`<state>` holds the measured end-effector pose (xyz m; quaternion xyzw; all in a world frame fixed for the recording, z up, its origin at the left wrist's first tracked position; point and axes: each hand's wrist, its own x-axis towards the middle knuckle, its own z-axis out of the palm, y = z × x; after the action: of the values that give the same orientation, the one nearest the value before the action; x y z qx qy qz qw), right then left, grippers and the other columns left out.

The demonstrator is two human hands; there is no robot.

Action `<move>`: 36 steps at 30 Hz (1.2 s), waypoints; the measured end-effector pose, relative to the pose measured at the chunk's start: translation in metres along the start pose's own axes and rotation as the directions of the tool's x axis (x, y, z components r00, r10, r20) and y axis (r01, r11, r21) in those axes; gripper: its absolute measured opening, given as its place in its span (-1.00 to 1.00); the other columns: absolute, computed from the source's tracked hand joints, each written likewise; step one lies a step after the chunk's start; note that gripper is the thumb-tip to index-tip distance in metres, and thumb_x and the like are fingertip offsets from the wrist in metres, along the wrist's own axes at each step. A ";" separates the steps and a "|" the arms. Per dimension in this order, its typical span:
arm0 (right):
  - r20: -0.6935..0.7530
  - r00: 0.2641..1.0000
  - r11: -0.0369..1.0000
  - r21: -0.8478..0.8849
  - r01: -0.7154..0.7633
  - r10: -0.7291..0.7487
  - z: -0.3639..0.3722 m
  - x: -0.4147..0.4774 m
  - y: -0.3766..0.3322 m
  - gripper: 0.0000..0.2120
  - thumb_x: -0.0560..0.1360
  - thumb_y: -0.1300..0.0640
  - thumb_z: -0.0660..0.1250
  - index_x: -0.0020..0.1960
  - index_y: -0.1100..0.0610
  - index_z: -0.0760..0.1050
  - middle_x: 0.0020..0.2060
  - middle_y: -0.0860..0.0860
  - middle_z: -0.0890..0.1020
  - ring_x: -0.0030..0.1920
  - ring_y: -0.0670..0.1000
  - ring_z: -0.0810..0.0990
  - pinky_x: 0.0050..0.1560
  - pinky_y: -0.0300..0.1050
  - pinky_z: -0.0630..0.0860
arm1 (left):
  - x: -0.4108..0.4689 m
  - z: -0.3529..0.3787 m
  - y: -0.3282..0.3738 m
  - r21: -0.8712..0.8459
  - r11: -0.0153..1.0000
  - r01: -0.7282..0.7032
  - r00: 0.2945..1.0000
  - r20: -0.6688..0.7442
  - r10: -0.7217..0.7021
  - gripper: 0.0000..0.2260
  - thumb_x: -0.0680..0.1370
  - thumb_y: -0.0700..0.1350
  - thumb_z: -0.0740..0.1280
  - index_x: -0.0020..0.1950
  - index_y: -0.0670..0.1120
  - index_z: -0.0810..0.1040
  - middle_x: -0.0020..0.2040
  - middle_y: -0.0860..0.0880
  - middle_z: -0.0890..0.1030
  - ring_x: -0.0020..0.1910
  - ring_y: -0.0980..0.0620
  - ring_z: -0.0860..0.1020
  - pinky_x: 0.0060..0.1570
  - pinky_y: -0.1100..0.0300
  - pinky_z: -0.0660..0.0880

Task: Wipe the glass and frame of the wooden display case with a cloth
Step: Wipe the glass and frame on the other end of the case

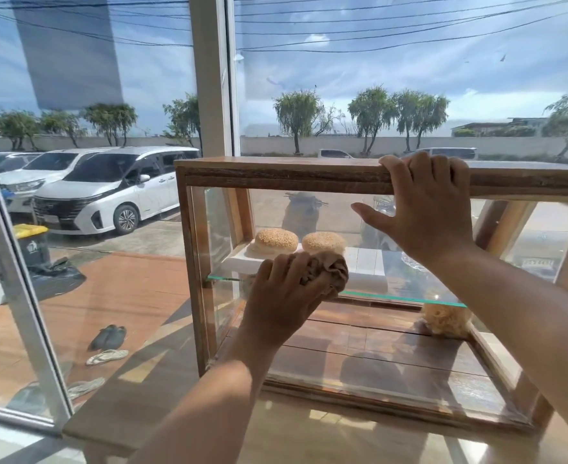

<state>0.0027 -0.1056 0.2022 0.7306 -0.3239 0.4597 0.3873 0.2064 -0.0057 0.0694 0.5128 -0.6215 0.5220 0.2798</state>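
Two-handed job: left hand (282, 293) scrunches brown cloth (326, 272) onto front glass (359, 346); right hand (426, 209), 1 o'clock, hooks top frame rail (276, 177), likely bracing wooden display case (189, 262).

Pale wooden counter (149, 390) — the display case (276, 175) stands on it.

Two buns (272, 241) (322, 242), one cloth (327, 267), one display case (276, 177), one glass shelf (396, 297), two hands (281, 299) (425, 209).

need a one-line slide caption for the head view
Left hand holds a bunched brown cloth against the glass of a wooden display case while the right hand grips its top rail.
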 end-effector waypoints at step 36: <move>-0.043 0.999 1.000 -0.026 -0.001 0.000 0.003 0.000 -0.002 -0.34 0.51 -0.40 0.14 0.24 0.17 0.39 -0.01 0.18 0.46 -0.02 0.20 0.39 0.13 0.12 0.25 | -0.039 0.011 0.014 -0.141 0.379 0.915 0.388 0.047 -0.920 -0.65 0.51 -0.24 0.33 0.22 -0.29 0.31 0.14 -0.43 0.41 0.05 -0.42 0.43 0.08 -0.24 0.39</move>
<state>0.0051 -0.1072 0.2007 0.7154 -0.3217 0.4712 0.4035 0.2077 -0.0036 0.0264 0.7387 -0.2647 0.2438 0.5699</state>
